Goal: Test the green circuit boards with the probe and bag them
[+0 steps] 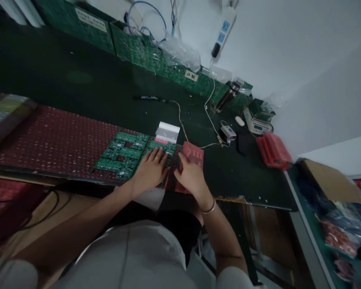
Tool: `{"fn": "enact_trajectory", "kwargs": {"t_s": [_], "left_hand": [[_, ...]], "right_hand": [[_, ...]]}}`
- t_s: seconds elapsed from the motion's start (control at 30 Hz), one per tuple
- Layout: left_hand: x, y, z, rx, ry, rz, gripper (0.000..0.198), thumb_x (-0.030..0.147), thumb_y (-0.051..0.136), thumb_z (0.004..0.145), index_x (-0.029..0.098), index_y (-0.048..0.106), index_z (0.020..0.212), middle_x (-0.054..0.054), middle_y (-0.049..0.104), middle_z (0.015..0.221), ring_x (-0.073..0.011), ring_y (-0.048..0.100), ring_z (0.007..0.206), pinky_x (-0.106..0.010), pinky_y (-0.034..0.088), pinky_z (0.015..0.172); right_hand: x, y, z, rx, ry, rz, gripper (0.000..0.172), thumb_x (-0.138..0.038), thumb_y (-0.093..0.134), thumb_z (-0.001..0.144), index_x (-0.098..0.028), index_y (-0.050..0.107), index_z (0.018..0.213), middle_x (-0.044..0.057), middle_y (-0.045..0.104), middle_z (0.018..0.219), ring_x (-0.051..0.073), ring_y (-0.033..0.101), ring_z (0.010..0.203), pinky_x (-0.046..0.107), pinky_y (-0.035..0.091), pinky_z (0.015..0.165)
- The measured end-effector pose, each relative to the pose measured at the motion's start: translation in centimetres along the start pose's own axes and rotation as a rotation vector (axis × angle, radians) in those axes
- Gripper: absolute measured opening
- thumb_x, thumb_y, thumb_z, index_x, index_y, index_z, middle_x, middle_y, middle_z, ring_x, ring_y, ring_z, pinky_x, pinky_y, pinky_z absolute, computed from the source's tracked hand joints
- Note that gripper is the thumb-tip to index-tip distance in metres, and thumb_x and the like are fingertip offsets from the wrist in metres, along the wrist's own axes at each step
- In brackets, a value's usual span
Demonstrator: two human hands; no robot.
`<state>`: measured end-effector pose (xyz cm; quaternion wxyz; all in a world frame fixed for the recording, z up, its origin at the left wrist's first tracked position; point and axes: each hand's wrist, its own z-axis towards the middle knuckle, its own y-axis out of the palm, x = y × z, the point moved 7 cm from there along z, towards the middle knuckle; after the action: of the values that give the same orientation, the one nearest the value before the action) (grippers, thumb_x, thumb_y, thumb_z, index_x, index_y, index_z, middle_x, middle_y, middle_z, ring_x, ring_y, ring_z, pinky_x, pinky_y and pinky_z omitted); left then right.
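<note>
My left hand lies flat with its fingers spread over a green circuit board, covering much of it. To its left a joined panel of green circuit boards rests on the red bubble wrap sheet. My right hand lies on a pink-red bubble wrap piece. Its thumb and index finger are apart and reach past that piece's left edge; the other fingers are mostly hidden. Just beyond my left hand sits a white roll with translucent wrap.
Along the wall stand green bins. A black marker, cables, a bottle and a small scale lie on the dark table. Red-wrapped bundles sit at the right corner; a wrapped stack is at left.
</note>
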<state>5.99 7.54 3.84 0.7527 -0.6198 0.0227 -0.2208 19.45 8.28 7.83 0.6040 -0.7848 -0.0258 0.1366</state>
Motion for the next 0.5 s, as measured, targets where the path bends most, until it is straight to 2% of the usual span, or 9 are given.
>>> {"fn": "enact_trajectory", "kwargs": {"t_s": [0.07, 0.13, 0.23, 0.3, 0.33, 0.37, 0.43, 0.5], "left_hand": [[-0.8, -0.3, -0.8, -0.012, -0.023, 0.066, 0.055, 0.037, 0.049, 0.097, 0.003, 0.056, 0.141, -0.027, 0.044, 0.153, -0.0423, 0.038, 0.146, -0.059, 0.032, 0.118], [-0.4, -0.5, -1.2, 0.002, 0.009, 0.075, 0.054, 0.036, 0.049, 0.099, 0.004, 0.055, 0.142, -0.025, 0.043, 0.154, -0.0409, 0.036, 0.147, -0.057, 0.031, 0.12], [2.4, -0.3, -1.8, 0.008, 0.184, -0.016, 0.049, 0.035, 0.043, 0.103, 0.008, 0.056, 0.141, -0.019, 0.048, 0.153, -0.0335, 0.041, 0.146, -0.05, 0.03, 0.122], [4.3, 0.1, -2.3, -0.007, 0.273, -0.076, 0.049, 0.036, 0.043, 0.103, 0.007, 0.057, 0.14, -0.019, 0.054, 0.148, -0.0313, 0.046, 0.142, -0.048, 0.032, 0.121], [4.8, 0.3, -2.4, -0.011, 0.285, -0.09, 0.051, 0.037, 0.044, 0.103, 0.005, 0.057, 0.139, -0.021, 0.056, 0.146, -0.032, 0.048, 0.14, -0.048, 0.032, 0.121], [5.1, 0.5, -2.5, -0.011, 0.281, -0.094, 0.052, 0.037, 0.045, 0.102, 0.002, 0.057, 0.139, -0.023, 0.056, 0.145, -0.0332, 0.048, 0.139, -0.048, 0.033, 0.12], [4.9, 0.5, -2.6, -0.009, 0.266, -0.099, 0.053, 0.037, 0.047, 0.101, 0.0, 0.056, 0.139, -0.025, 0.055, 0.144, -0.0345, 0.049, 0.138, -0.048, 0.034, 0.119], [3.9, 0.3, -2.8, -0.019, 0.284, -0.113, 0.049, 0.035, 0.046, 0.102, 0.006, 0.057, 0.14, -0.021, 0.055, 0.146, -0.0321, 0.05, 0.138, -0.047, 0.035, 0.119]], "right_hand": [[-0.3, 1.1, 0.0, -0.001, -0.015, 0.04, 0.067, -0.039, 0.055, 0.096, -0.022, 0.035, 0.157, 0.018, 0.064, 0.126, 0.029, 0.07, 0.102, 0.042, 0.054, 0.09], [0.9, 1.3, -0.5, 0.089, -0.034, 0.133, 0.061, -0.041, 0.054, 0.098, -0.019, 0.041, 0.154, 0.018, 0.063, 0.127, 0.028, 0.067, 0.108, 0.04, 0.053, 0.094], [5.4, 0.9, -2.1, 0.298, 0.108, 0.227, 0.066, -0.048, 0.059, 0.093, -0.01, 0.048, 0.146, 0.022, 0.061, 0.125, 0.032, 0.064, 0.112, 0.045, 0.052, 0.097], [8.1, 1.4, -2.8, 0.329, 0.191, 0.312, 0.077, -0.049, 0.069, 0.084, -0.01, 0.046, 0.147, 0.022, 0.062, 0.122, 0.033, 0.065, 0.108, 0.048, 0.053, 0.096], [8.7, 1.7, -2.8, 0.314, 0.172, 0.39, 0.081, -0.048, 0.072, 0.081, -0.012, 0.044, 0.149, 0.021, 0.062, 0.123, 0.032, 0.065, 0.108, 0.048, 0.053, 0.097], [8.9, 1.9, -2.6, 0.3, 0.123, 0.486, 0.081, -0.047, 0.072, 0.081, -0.015, 0.043, 0.15, 0.018, 0.063, 0.126, 0.03, 0.065, 0.111, 0.047, 0.052, 0.099], [8.3, 1.5, -2.1, 0.288, 0.007, 0.64, 0.068, -0.042, 0.066, 0.085, -0.021, 0.047, 0.147, 0.013, 0.062, 0.134, 0.026, 0.062, 0.121, 0.043, 0.05, 0.104], [7.1, 0.5, -1.5, 0.262, -0.037, 0.641, 0.053, -0.034, 0.06, 0.087, -0.022, 0.057, 0.138, 0.01, 0.065, 0.134, 0.023, 0.062, 0.122, 0.04, 0.049, 0.106]]}}
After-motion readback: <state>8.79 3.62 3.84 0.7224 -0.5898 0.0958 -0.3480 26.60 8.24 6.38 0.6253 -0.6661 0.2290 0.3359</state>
